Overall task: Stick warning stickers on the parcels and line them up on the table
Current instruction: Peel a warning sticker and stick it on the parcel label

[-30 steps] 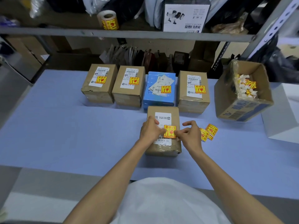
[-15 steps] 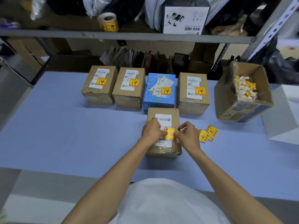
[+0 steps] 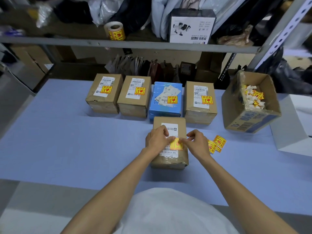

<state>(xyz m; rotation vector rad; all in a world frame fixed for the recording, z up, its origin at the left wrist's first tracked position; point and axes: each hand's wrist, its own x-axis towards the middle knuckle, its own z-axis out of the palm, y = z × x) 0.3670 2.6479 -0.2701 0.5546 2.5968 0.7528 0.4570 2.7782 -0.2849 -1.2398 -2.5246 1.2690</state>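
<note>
Pinching the yellow warning sticker [image 3: 176, 144] from both sides. The left hand [image 3: 157, 138] has its curled fingers on the upper left corner, and the right hand [image 3: 196, 142] nips the upper right edge with its other fingers tucked in. The sticker looks like it's lying on the white shipping label, but I can't tell if it's fully pressed down yet.

The brown parcel [image 3: 168, 162] under it sits dead centre between the two hands on the bench [image 3: 67, 141]. Its long axis runs straight away from the person, and its far end is just in front of the blue parcel [image 3: 166, 105].

That blue one is third in a row of four already stickered. There are two brown parcels [image 3: 104, 93] [image 3: 134, 97] to its left and one [image 3: 200, 100] to its right.

The free slot, I'd guess, is right of that last parcel, between it and the open carton [image 3: 249, 119]. So the move goes forward and to the right, and the right hand is nearer that side. The parcel is already aligned with the row, so probably no turning is needed.

Spare stickers [image 3: 217, 144] lie just beside the right hand.
</note>
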